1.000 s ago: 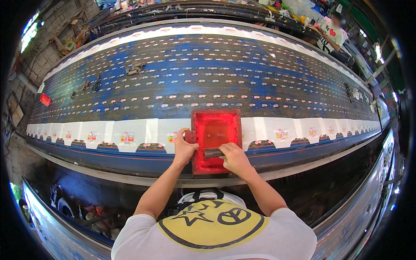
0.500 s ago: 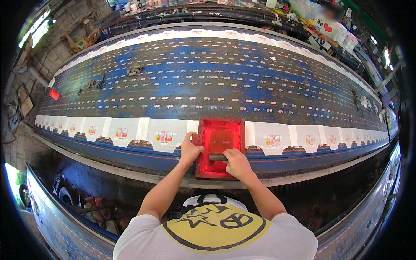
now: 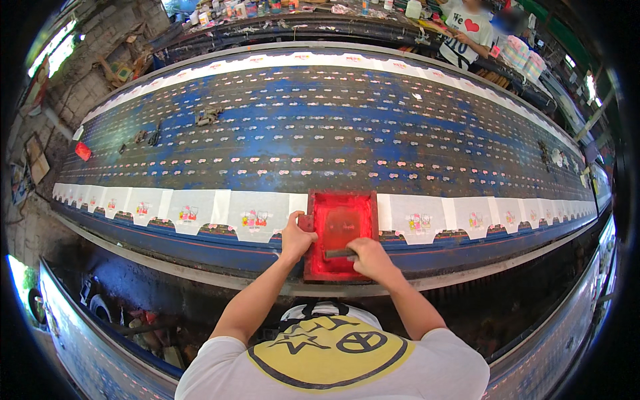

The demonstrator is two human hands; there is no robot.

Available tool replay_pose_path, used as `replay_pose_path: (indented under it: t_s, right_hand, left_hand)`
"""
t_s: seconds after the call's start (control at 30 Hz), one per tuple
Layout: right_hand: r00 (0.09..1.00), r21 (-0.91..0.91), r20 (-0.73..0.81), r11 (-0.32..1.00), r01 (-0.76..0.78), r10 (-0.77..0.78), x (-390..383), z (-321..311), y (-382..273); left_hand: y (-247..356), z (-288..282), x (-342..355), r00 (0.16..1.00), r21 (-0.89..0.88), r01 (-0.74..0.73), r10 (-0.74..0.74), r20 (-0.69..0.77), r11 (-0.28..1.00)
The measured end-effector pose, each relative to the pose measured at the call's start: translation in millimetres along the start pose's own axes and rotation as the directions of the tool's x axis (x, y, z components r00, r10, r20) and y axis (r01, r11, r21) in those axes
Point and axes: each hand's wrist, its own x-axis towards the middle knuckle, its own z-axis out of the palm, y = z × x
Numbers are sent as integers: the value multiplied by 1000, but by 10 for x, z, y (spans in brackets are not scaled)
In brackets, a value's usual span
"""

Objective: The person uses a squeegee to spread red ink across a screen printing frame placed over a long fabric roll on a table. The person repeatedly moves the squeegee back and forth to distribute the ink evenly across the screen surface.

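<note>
While the red frame [image 3: 341, 233] lay flat on the near edge of the long blue table [image 3: 320, 127], we held it with both hands. Our left hand [image 3: 297, 239] was closed around the frame's left rim, thumb and fingers pinching the small red block that juts out there. Our right hand [image 3: 371, 259] was wrapped tight on the squeegee [image 3: 340, 253], a dark bar lying across the frame's near end, inside its red-stained screen.

The frame sat on the strip of white cloth pieces [image 3: 260, 212] that ran along the table's near edge; it covered one piece, and the printed pieces showed just beside it on the left and on the right. Each visible piece carried a small coloured picture. Beyond the frame, the table's blue top was dotted with rows of small pale marks. Far left of the frame, a small red thing [image 3: 83, 151] lay on the tabletop, and some dark clumps [image 3: 208, 116] lay well beyond the frame. On the table's far side, well apart from the frame, a second white strip [image 3: 287, 61] followed the edge, and another person [image 3: 467, 30] in a white shirt stood behind it to the right. Bottles [image 3: 230, 9] cluttered a bench beyond the table.
</note>
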Motion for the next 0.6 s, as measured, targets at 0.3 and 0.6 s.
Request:
replay_pose_path:
  t_s: [0.3, 0.6]
  right_hand:
    - [969, -115, -246, 993, -28, -1, 995, -100, 419]
    - [966, -131, -232, 987, 89, -118, -197, 326, -87]
  left_hand:
    - [12, 22, 13, 1000, 14, -11, 11, 27, 1000]
    - [-102, 55, 36, 1000, -69, -19, 19, 7, 997]
